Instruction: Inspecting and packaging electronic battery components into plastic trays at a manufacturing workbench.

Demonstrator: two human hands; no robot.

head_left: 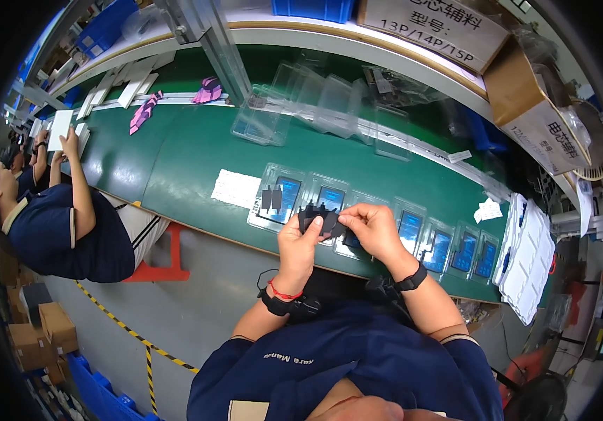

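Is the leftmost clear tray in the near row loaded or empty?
Loaded: the clear tray holds a blue rectangular panel, with two black strips showing left of it.

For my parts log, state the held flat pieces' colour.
The flat pieces are black; head view.

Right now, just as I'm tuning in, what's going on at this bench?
The wearer's left hand holds thin black pieces, while the right hand pinches at their edge, above the front of a green table. Clear trays with blue-faced flat items form a row there; the leftmost tray also carries dark strips. Off to the left, a co-worker holds up a white flat object.
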